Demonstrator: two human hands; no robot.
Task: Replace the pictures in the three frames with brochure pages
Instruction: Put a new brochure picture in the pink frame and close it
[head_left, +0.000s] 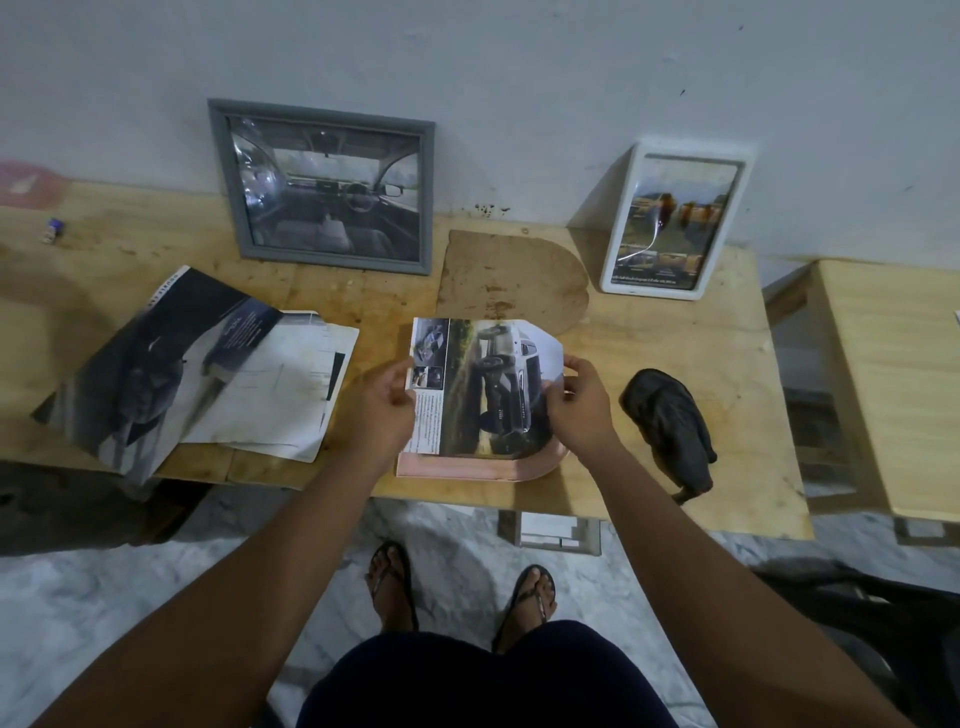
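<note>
Both hands hold a cut brochure page (480, 384) showing a pickup truck, just above a pink arched frame (467, 466) lying flat at the table's front edge. My left hand (384, 410) pinches the page's left edge and my right hand (579, 405) grips its right edge. A brown arched backing board (511, 278) lies flat behind the page. A grey frame (327, 187) with a car-interior picture leans on the wall. A white frame (675, 221) with a brochure picture leans on the wall at the right. The opened brochure (202, 369) lies at the left.
A dark carved figure (670, 421) lies right of my right hand. A small bottle (53, 229) stands at the far left of the wooden table (727, 364). Another wooden table (893, 374) is at the right. My feet in sandals are below the table edge.
</note>
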